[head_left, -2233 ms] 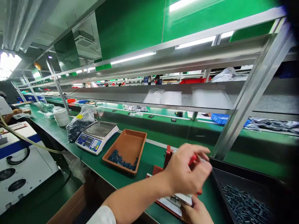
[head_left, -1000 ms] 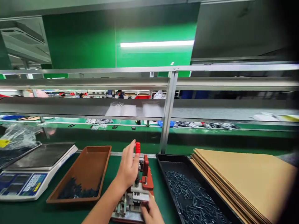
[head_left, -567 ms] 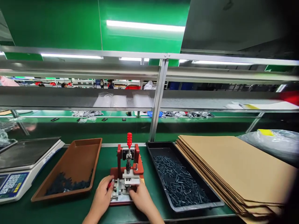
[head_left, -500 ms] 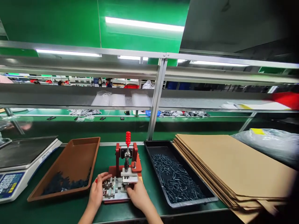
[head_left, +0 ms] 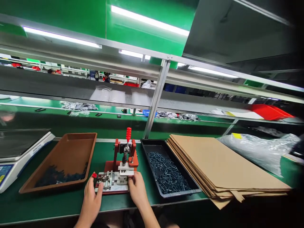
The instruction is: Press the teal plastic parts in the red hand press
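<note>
A small red press jig (head_left: 121, 167) with an upright red-knobbed lever (head_left: 128, 134) stands on the green bench. My left hand (head_left: 91, 194) rests at the left end of its metal base plate, fingers curled by a small red knob (head_left: 94, 175). My right hand (head_left: 136, 190) presses against the plate's right front, fingers closed at a white block; what they pinch is hidden. A brown tray (head_left: 71, 148) with small dark parts lies to the left. A black tray (head_left: 152, 144) of dark pins lies to the right.
A digital scale (head_left: 14, 158) stands at far left. A stack of cardboard sheets (head_left: 220, 164) lies right of the black tray, with a plastic bag (head_left: 258, 148) behind it. A metal post (head_left: 154, 104) rises behind the jig, below a grey shelf. A conveyor with parts runs behind.
My left hand let go of the red lever and came down to the jig's left end. The lever stands upright. The view swung right and down, showing the cardboard stack.
</note>
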Demonstrator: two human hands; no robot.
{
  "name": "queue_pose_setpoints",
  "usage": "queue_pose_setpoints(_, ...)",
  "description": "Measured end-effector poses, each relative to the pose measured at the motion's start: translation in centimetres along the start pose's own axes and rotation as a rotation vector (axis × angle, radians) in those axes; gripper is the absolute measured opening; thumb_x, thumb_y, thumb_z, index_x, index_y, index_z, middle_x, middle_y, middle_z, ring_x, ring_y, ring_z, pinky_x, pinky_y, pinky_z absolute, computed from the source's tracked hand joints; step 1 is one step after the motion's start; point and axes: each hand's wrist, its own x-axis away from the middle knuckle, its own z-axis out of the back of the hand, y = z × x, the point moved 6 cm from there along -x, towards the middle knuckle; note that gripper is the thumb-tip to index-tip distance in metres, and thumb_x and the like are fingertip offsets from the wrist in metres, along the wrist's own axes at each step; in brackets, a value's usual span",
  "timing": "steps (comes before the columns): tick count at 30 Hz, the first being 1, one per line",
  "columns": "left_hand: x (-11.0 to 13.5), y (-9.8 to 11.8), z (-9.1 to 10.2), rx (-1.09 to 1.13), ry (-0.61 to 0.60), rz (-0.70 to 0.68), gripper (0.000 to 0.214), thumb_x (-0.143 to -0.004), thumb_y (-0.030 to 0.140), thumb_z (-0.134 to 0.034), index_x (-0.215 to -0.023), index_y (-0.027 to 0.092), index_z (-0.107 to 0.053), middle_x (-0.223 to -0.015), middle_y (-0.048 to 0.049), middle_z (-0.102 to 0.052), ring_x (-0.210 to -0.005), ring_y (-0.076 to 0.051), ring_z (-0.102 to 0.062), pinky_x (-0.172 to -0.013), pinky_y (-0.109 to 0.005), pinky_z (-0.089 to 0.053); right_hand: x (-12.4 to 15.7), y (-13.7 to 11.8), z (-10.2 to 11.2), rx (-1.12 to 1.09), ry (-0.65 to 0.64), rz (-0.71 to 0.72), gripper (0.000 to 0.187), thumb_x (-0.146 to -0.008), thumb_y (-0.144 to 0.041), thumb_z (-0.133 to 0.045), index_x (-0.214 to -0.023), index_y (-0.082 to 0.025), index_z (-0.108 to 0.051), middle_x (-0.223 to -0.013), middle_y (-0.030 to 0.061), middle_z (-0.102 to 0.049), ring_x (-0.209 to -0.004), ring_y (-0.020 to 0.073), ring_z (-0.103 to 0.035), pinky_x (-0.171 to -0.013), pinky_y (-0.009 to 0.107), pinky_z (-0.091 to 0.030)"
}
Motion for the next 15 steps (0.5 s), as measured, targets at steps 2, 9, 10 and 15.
queue_pose_setpoints(2,4.4,-0.8,1.4,0.017,0.049,-0.004,0.072,-0.084,0.07,-0.051,-0.137,0.021,-0.051,-0.143,-0.0159,-0.055,-0.131,-0.034,-0.054,-0.114,-0.053,-0.043,3.1,0.0,0.2,0.027,-0.012,-0.001,0.015,-0.09,-0.025,-0.051,-0.088,-0.022,-0.066,-0.093,0.0074,-0.065,-0.086,0.0248,-0.065,-0.079,0.034,-0.053)
queue_pose_setpoints(9,15.6,-3.7,0.6,0.326,-0.373,0.485,0.056,-0.086,0.071,-0.05,-0.109,0.022,-0.067,-0.106,-0.0079,-0.072,-0.097,-0.024,-0.069,-0.088,-0.037,-0.057,14.6,-4.3,-7.6,-0.054,-0.664,0.111,0.025,-0.081,-0.013,-0.056,-0.097,-0.026,-0.07,-0.096,0.0059,-0.066,-0.093,0.0243,-0.066,-0.085,0.034,-0.055)
queue_pose_setpoints(10,15.5,-4.6,1.5,0.328,-0.358,0.527,0.057,-0.085,0.072,-0.051,-0.105,0.021,-0.067,-0.1,-0.0076,-0.072,-0.09,-0.023,-0.069,-0.082,-0.036,-0.057,15.0,-4.8,-7.9,-0.061,-0.708,0.1,0.034,-0.078,-0.012,-0.058,-0.106,-0.027,-0.07,-0.1,0.0061,-0.067,-0.096,0.0246,-0.067,-0.087,0.035,-0.055)
queue_pose_setpoints(15,12.4,-12.6,14.2,-0.049,-0.115,0.519,0.062,-0.077,0.076,-0.049,-0.102,0.021,-0.065,-0.092,-0.0099,-0.075,-0.085,-0.028,-0.072,-0.08,-0.041,-0.057,8.3,-3.9,-0.6,0.033,-0.462,0.128,0.037,-0.085,-0.033,-0.06,-0.121,-0.026,-0.068,-0.113,0.0089,-0.071,-0.099,0.0255,-0.069,-0.088,0.036,-0.058)
